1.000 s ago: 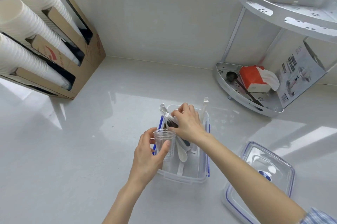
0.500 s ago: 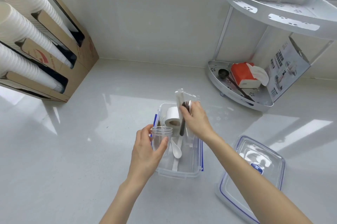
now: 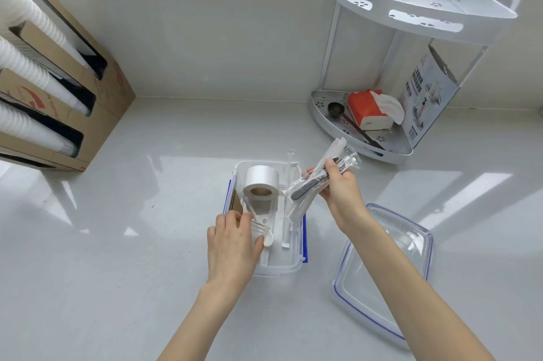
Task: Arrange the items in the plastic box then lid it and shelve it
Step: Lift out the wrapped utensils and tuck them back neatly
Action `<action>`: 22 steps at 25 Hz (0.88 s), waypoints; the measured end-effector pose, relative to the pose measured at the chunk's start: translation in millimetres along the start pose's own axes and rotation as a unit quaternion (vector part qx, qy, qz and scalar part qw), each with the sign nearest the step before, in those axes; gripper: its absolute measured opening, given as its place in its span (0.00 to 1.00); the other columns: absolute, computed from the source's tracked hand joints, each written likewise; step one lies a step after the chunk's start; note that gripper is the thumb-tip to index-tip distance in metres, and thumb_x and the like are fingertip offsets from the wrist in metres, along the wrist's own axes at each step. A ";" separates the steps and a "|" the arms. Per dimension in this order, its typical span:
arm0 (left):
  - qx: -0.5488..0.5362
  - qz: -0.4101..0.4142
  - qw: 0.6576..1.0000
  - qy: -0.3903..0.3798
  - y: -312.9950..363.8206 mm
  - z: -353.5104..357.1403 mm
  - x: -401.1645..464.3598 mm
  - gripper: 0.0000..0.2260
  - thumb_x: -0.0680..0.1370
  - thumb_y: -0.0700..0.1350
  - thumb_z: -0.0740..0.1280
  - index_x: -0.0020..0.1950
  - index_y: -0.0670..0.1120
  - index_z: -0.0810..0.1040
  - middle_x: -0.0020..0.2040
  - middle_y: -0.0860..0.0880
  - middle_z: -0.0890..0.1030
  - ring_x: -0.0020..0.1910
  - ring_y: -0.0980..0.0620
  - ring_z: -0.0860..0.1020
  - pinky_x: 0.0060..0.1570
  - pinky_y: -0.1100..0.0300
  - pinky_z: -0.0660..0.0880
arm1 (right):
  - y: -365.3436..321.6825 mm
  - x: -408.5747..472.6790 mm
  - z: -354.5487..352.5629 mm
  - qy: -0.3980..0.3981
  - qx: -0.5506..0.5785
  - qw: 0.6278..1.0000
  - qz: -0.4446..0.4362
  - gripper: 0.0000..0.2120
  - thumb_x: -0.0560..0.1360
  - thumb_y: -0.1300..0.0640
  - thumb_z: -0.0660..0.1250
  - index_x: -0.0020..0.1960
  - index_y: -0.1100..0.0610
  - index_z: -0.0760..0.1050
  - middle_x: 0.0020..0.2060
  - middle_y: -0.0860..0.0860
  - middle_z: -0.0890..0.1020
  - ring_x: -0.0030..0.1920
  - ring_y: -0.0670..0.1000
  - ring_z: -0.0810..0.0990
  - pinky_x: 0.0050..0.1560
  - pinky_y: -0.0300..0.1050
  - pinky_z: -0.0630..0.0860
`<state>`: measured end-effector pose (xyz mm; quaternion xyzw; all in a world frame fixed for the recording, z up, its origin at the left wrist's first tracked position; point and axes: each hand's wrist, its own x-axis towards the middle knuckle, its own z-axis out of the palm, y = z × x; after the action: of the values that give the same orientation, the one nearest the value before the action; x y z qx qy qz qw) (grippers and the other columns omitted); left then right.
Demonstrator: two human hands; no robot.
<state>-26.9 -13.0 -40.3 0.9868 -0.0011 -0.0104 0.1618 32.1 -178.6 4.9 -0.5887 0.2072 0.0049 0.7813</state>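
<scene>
A clear plastic box with blue clips stands open on the white counter. Inside it lie a white tape roll at the far end, a white spoon and other loose pieces. My left hand reaches into the box's near left part and grips a clear plastic cup, mostly hidden by my fingers. My right hand holds a bundle of wrapped cutlery tilted above the box's right edge. The clear lid with a blue seal lies on the counter to the right.
A white two-tier corner shelf stands at the back right, holding an orange tissue pack, a dark scoop and a printed box. A cardboard dispenser with stacks of white paper cups sits at the left against the wall.
My right hand lifted the wrapped cutlery bundle up and to the right, out of the box. My left hand lowered the clear cup down into the box.
</scene>
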 end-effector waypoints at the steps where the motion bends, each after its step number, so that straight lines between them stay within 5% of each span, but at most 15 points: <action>1: 0.011 -0.003 1.000 -0.009 0.4 0.8 0.5 0.19 0.74 0.48 0.64 0.63 0.43 0.72 0.59 0.42 0.75 0.60 0.42 0.70 0.55 0.51 0.66 | 0.2 -1.2 -0.7 -0.005 0.021 1.000 0.006 0.15 0.81 0.58 0.51 0.39 0.58 0.70 0.35 0.54 0.79 0.38 0.50 0.81 0.47 0.45 0.77; 11: 0.029 0.029 0.998 -0.054 16.4 -4.2 18.9 0.17 0.78 0.50 0.56 0.64 0.45 0.68 0.63 0.47 0.72 0.64 0.47 0.66 0.61 0.56 0.61 | -8.2 -0.5 -16.0 0.037 0.146 0.988 0.032 0.14 0.81 0.57 0.50 0.38 0.57 0.67 0.34 0.54 0.75 0.33 0.48 0.79 0.32 0.40 0.77; 17: 0.143 0.042 0.975 -0.163 41.6 11.5 47.1 0.21 0.77 0.56 0.55 0.58 0.40 0.70 0.59 0.42 0.77 0.60 0.43 0.73 0.64 0.49 0.61 | -7.7 2.2 -23.9 0.060 0.163 0.984 0.046 0.13 0.81 0.57 0.50 0.39 0.56 0.67 0.32 0.53 0.73 0.34 0.50 0.75 0.37 0.43 0.73; 22: 0.115 0.033 0.976 -0.181 52.1 21.8 60.0 0.20 0.76 0.51 0.60 0.61 0.38 0.67 0.61 0.40 0.75 0.60 0.41 0.73 0.64 0.48 0.61 | -0.2 8.8 -27.2 0.061 0.136 0.987 0.061 0.13 0.81 0.57 0.50 0.39 0.57 0.67 0.32 0.53 0.73 0.33 0.50 0.75 0.37 0.43 0.73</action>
<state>32.8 -69.6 -45.5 0.9799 -0.0642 -0.1835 0.0446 31.5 -205.8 -3.8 -0.4620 0.2883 -0.0115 0.8386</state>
